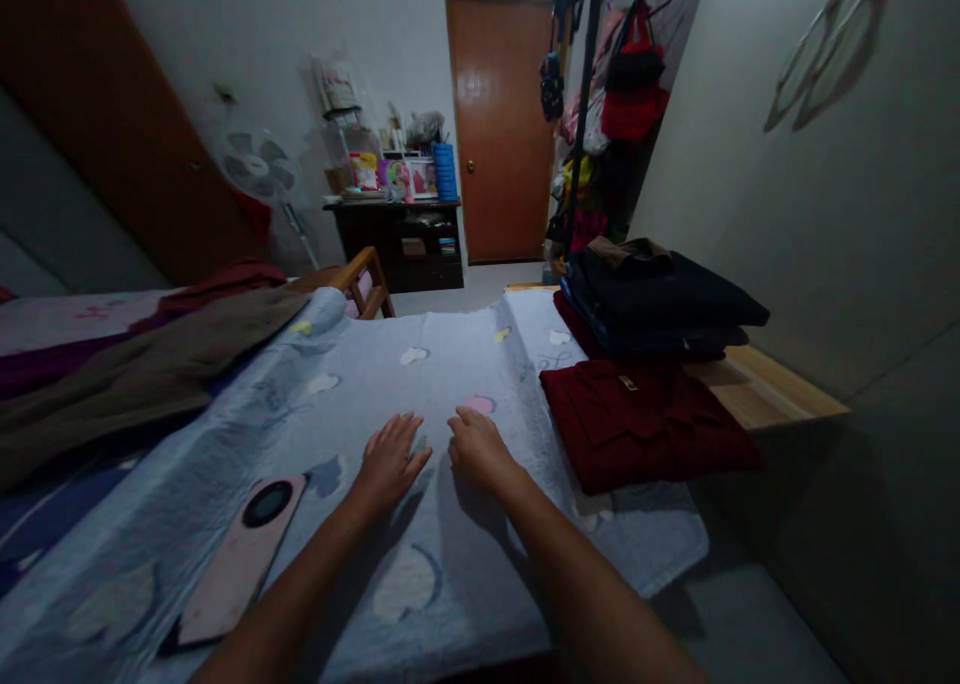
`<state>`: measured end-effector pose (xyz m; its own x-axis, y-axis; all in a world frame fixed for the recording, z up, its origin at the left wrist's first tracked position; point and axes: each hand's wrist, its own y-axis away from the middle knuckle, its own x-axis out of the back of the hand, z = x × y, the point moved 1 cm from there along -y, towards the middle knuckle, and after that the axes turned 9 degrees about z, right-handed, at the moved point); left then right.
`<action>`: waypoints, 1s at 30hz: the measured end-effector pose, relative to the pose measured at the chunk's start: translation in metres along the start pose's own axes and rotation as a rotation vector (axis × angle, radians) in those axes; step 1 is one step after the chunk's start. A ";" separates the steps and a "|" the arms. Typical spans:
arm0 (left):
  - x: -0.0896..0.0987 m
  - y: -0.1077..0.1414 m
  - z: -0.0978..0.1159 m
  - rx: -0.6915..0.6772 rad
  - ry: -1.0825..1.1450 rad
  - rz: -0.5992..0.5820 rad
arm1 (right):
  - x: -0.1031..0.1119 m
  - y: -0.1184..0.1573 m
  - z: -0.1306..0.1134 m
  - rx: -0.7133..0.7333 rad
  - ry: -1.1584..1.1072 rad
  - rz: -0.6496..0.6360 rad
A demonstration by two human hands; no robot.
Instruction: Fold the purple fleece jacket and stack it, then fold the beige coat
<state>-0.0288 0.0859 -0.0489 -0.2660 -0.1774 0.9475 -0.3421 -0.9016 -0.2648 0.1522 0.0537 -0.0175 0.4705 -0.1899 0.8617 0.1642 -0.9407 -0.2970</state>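
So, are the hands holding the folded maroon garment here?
No, the left hand and right hand are over the pale-blue cloth, with the garment off to their right.

Blue cloth (390,384) and forearms (592,574) cut by bottom edge, garment label (628,383) too small to read

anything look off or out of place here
Nothing looks spilled or damaged. The pink phone stands out a little, lying on the patterned cloth among clothes. The brown garment at left also looks untidy, spread loosely, while the dark red garment at right is neatly folded.
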 end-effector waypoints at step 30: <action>-0.005 0.037 -0.024 0.115 0.108 0.035 | -0.086 -0.047 0.023 -0.032 0.330 0.165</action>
<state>-0.0615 0.0627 -0.0674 -0.3732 -0.1716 0.9118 -0.2270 -0.9360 -0.2690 0.1237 0.1210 -0.0873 0.1830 -0.4149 0.8912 0.0802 -0.8972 -0.4342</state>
